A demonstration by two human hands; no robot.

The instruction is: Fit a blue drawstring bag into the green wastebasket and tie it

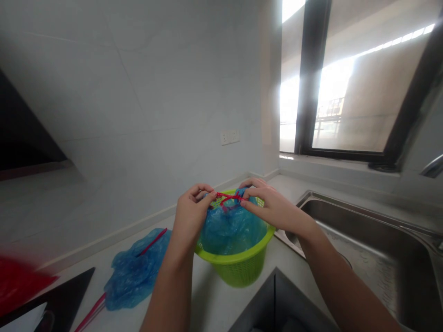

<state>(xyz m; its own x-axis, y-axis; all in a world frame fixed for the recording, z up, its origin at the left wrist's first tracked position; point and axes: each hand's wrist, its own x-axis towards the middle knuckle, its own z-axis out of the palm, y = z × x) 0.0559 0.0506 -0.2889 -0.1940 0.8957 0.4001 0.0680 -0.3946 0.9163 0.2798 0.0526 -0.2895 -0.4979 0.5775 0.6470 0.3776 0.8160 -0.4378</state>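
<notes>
Over a lime-green plastic basket [238,267], a translucent blue plastic bag [231,230] with a red drawstring [226,196] hangs down inside it. My left hand [195,203] pinches one end of the red drawstring between thumb and fingers at the basket's left. Across from it, my right hand [261,200] grips the drawstring together with a bunched bit of blue bag. The red string is stretched between both hands. What lies under the bag is hidden.
A second blue bag [138,267] with red drawstrings lies crumpled on the counter at left. Beyond it are a blurred red item [20,281] and a black cooktop [74,295]. A steel sink [363,258] is at right, below a window. Wall sockets [230,137] sit behind.
</notes>
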